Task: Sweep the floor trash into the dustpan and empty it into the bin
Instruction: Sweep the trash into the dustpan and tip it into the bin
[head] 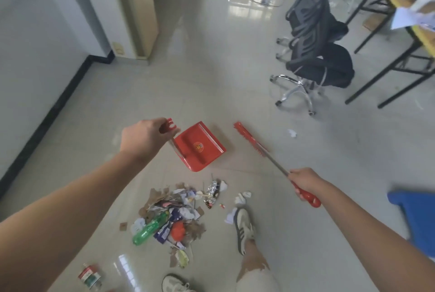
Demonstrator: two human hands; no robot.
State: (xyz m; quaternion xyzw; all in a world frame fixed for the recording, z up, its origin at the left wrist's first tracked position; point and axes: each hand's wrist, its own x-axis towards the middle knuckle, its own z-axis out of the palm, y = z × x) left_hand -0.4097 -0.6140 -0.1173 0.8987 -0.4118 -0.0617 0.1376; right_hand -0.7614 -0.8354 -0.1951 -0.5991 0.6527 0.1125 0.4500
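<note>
Trash pile (179, 216): where is it found?

On the tiled floor just in front of the shoes (244, 228). Torn card, wrappers, crumpled paper and a green bottle (148, 228) are heaped together. A can (90, 276) lies apart at the near left, and nothing is seen inside the pan.

How are the tools held?

The broom (275, 162) is gripped at its red handle by the right hand (304, 182), with the fingers wrapped round it. Further out, the upright handle of the dustpan (200, 148) is grasped at the top by the left hand (143, 136), the fingers curled about it. The pan is set just beyond the pile, its open edge turned roughly toward the heap. Whether that edge touches the floor cannot be told.

Which step is judged to be in hand?

Positioning. No sweeping is judged to have been done. The bristles are held past the pile, to the right of the pan, so nothing is being pushed.

What is called for next?

The pan's lip should be pressed flat to the tiles. The bristles should be brought to the near side of the heap and driven away toward the pan. The bottle may roll aside. A paper scrap (292, 132) farther off, near the office chair (315, 56), must also be fetched. The blue object (416, 216) at the right may be the bin, but that cannot be confirmed.
</note>
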